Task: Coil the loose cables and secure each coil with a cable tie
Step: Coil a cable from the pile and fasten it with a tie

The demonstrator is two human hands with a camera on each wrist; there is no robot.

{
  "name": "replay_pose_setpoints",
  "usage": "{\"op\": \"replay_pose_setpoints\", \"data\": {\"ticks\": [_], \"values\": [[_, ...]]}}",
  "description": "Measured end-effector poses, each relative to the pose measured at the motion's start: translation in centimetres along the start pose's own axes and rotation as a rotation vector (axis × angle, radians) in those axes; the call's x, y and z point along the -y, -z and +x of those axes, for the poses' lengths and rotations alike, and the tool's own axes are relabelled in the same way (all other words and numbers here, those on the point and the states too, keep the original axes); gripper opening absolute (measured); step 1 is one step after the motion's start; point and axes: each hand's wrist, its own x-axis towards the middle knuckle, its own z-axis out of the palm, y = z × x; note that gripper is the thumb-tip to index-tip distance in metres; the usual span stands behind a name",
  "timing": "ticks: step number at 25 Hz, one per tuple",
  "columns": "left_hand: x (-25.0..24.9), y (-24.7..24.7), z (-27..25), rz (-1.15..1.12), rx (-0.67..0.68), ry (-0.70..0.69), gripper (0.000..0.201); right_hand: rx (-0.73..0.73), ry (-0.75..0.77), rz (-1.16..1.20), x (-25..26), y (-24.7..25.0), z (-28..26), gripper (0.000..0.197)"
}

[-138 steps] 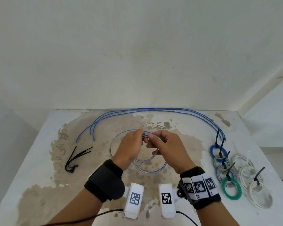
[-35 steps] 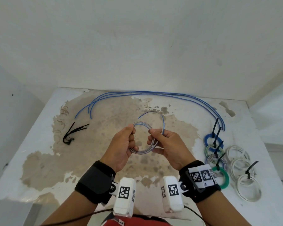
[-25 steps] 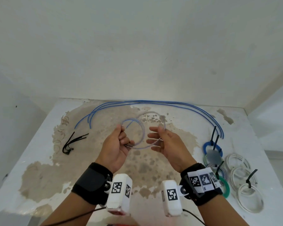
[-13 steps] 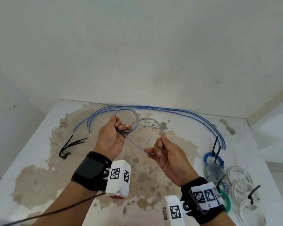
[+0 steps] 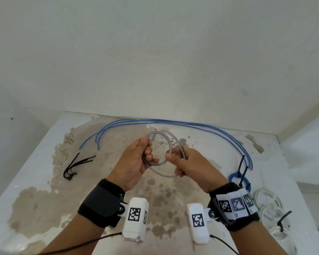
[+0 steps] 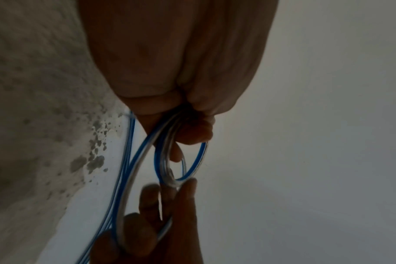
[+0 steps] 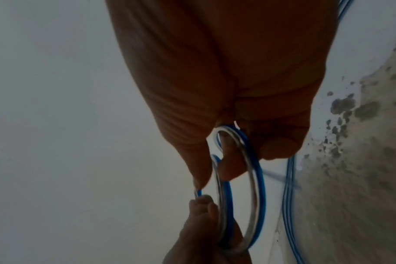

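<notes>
Both hands held the cable (image 5: 161,153): left hand (image 5: 136,161) pinched the loops, right hand (image 5: 187,162) gripped the other side. Best to keep the loops even and tight.

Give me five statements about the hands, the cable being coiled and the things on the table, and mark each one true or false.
1. Both hands hold the cable coil. True.
2. The coil already has a cable tie around it. False: no tie shows on it.
3. The spare black cable ties lie on the table beyond the left hand. True.
4. The loose blue cables lie bundled in a tied ring. False: they lie uncoiled in a long arc.
5. The right hand is empty. False: it grips the coil.
</notes>
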Motion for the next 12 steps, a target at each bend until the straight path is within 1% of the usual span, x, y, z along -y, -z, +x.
{"op": "replay_pose_setpoints", "data": {"ticks": [2, 4, 6, 9, 12], "values": [[0.0, -0.1, -0.2, -0.028, -0.001, -0.016, 0.025, 0.013, 0.025, 0.005, 0.0, -0.8, -0.1, 0.023], [0.1, -0.1, -0.5, -0.031, -0.010, -0.036, 0.025, -0.021, 0.032, 0.043, -0.1, -1.4, -0.3, 0.019], [0.3, 0.2, -0.9, -0.021, -0.030, -0.051, 0.026, -0.053, 0.021, 0.026, -0.4, -1.9, -0.4, 0.016], [0.8, 0.5, -1.5, -0.035, -0.056, -0.049, 0.027, -0.066, 0.013, -0.034, -1.0, -2.7, -0.8, 0.022], [1.0, 0.9, -2.2, -0.105, -0.091, -0.028, 0.027, -0.032, 0.020, -0.011, -1.1, -3.0, -1.2, 0.025]]}}
